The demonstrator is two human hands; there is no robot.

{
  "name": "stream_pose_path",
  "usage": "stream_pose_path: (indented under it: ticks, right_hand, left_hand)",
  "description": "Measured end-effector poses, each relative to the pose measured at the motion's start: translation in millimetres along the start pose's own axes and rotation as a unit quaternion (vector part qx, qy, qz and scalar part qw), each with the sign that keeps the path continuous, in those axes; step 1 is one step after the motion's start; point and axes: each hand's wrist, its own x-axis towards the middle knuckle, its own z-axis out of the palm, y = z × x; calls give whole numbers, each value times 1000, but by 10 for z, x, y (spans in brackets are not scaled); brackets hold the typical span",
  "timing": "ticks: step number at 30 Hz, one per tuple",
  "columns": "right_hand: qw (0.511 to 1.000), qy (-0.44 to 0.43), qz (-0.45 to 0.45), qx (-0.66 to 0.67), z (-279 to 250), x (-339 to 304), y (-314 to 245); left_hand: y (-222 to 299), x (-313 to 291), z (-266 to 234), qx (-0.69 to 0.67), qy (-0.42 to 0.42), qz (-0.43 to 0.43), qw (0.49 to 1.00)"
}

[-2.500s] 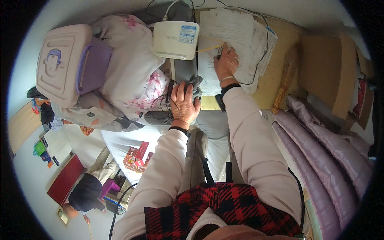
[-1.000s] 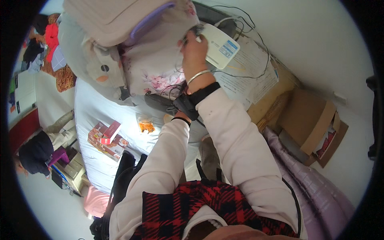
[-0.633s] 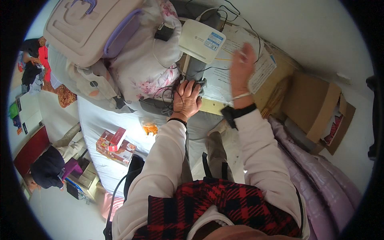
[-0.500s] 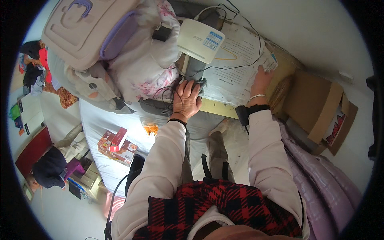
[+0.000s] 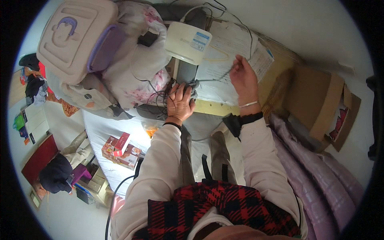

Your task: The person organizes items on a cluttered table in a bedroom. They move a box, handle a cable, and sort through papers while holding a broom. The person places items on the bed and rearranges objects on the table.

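Two bare hands: the left hand [image 5: 181, 105] lies palm down, fingers slightly apart, on tangled dark cords [image 5: 159, 97] and bunched grey cloth [image 5: 194, 85]; whether it grips anything cannot be told. The cords spread mostly to its left, and it is the nearer hand. A thin strand [image 5: 214, 80] runs rightward from the cloth, slanting slightly away from the wearer, toward the right hand [image 5: 243, 78], fingers curled above papers [image 5: 262, 63], hold unclear. Ahead, a white router [image 5: 180, 44] bears a blue-and-white label [image 5: 199, 41]; its print and the papers' writing are too blurred to read.
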Motion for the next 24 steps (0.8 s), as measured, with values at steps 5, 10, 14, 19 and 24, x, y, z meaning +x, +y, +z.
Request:
stream_pose_path:
  ticks: [5,10,14,19,24]
  right_hand:
    - [984,-164,-50,37,977,258,697]
    - [880,-198,51,-429,1066,25,1069]
    - [623,-174,-116,-754,577,-209,875]
    - [675,-257,-74,-688,-141,-288,495]
    - [637,141,-191,-733,-955,50,56]
  left_hand:
    - [-37,-35,53,28,3,19,999]
    - [-68,-40,42,48,-42,33,997]
    - [-16,-12,43,13,-11,12,1000]
    - [6,21,7,10,-3,17,1000]
    - [12,22,7,1,-1,22,1000]
